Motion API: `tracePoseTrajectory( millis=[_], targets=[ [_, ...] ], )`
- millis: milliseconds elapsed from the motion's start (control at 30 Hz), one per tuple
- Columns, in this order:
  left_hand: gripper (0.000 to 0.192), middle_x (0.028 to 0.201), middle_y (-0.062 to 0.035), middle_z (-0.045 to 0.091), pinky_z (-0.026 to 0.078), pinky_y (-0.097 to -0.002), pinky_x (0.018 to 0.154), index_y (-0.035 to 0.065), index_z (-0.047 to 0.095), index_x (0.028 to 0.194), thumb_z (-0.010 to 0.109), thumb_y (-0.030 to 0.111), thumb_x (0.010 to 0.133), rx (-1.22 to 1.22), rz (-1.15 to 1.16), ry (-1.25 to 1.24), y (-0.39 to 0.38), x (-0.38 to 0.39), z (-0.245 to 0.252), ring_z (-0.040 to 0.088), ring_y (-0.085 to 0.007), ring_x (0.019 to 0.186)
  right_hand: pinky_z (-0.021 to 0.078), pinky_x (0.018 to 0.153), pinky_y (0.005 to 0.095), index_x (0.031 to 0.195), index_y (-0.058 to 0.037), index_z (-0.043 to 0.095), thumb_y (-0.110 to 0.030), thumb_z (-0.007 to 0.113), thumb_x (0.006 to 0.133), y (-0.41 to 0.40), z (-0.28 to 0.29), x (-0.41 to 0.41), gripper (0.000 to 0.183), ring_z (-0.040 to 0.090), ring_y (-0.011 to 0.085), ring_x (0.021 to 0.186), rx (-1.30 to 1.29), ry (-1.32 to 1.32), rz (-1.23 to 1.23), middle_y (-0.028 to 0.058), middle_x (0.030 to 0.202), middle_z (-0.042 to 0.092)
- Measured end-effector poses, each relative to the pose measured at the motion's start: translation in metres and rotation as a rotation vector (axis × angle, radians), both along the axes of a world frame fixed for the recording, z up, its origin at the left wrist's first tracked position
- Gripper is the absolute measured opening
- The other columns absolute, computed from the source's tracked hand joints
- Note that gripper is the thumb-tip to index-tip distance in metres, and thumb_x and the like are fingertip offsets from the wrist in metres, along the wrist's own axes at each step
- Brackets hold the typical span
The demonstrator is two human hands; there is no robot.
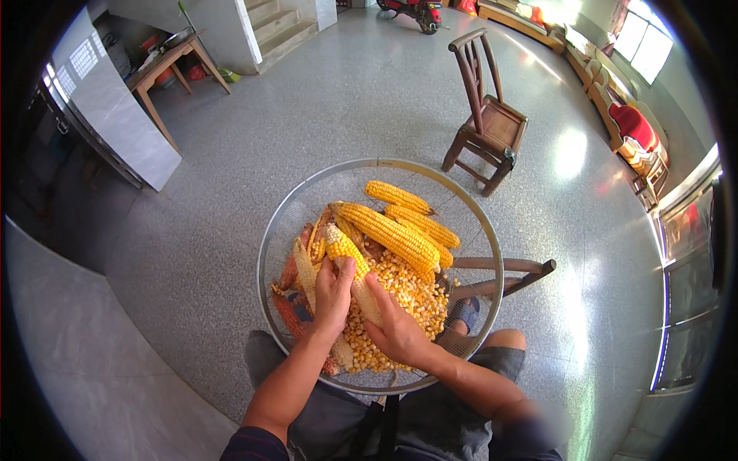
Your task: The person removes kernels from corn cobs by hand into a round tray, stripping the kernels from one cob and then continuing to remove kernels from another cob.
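Observation:
A partly shelled ear of corn [347, 249] is held by both hands over a round wire-mesh sieve with a metal rim [497, 230]. Kernels remain on its upper part, while its lower part is bare cob. My left hand [334, 294] grips its left side, thumb on the kernels; my right hand [398, 328] holds the lower right side. Beneath and right of the hands lies a heap of loose yellow kernels [412, 291]. Several full yellow ears [389, 233] rest at the sieve's upper right. Bare pale and reddish cobs [288, 314] lie along its left side.
The sieve is above my lap, with part of a wooden frame [527, 276] showing beneath its right side. A wooden chair [490, 124] stands beyond it on the speckled floor. A wooden table [173, 57] stands at the upper left, near concrete steps [277, 26].

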State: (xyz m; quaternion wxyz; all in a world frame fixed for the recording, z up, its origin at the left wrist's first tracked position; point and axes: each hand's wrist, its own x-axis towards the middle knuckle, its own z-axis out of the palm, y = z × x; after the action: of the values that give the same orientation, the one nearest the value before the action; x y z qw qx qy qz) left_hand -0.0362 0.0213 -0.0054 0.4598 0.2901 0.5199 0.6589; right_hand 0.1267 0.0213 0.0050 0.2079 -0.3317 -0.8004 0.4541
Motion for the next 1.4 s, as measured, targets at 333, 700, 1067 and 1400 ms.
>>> tracePoseTrajectory(
  millis=[333,700,1067,1400],
  targets=[
    [0.035,0.117,-0.0062,0.059,0.046,-0.0307,0.093,0.0027,0.050,0.132,0.046,0.029,0.108,0.016,-0.081,-0.014,-0.001,-0.009,-0.015,0.056,-0.0141,0.105,0.0490,0.092,0.0511,0.159,-0.0064,0.008,-0.006,0.063,0.089,0.004,-0.004,0.001,0.089,0.057,0.0508,0.106,0.153,0.097,0.016,0.0357,0.126,0.049],
    [0.039,0.121,-0.0096,0.058,0.047,-0.0330,0.097,0.0013,0.048,0.135,0.041,0.031,0.109,0.089,-0.119,-0.305,0.000,-0.006,-0.006,0.058,-0.0167,0.110,0.0358,0.114,0.0419,0.157,-0.0006,0.016,-0.005,0.066,0.089,0.006,-0.003,0.001,0.085,0.040,0.0418,0.141,-0.034,0.108,-0.010,0.0312,0.154,0.033],
    [0.048,0.122,-0.0150,0.061,0.052,-0.0369,0.097,0.0006,0.043,0.136,0.060,0.030,0.102,0.047,-0.115,-0.010,-0.003,0.000,0.007,0.065,-0.0249,0.109,0.0436,0.105,0.0471,0.157,-0.0044,0.013,-0.006,0.067,0.088,-0.001,0.006,-0.003,0.088,0.050,0.0483,0.127,-0.060,-0.055,-0.024,0.0348,0.141,0.044],
    [0.042,0.123,-0.0093,0.059,0.050,-0.0330,0.097,0.0020,0.043,0.140,0.053,0.021,0.105,0.039,-0.154,-0.075,-0.001,-0.006,-0.002,0.060,-0.0175,0.113,0.0457,0.101,0.0490,0.158,-0.0055,0.009,-0.007,0.065,0.089,0.006,-0.006,0.001,0.089,0.053,0.0510,0.121,0.107,0.159,-0.011,0.0370,0.136,0.045]
  ],
)
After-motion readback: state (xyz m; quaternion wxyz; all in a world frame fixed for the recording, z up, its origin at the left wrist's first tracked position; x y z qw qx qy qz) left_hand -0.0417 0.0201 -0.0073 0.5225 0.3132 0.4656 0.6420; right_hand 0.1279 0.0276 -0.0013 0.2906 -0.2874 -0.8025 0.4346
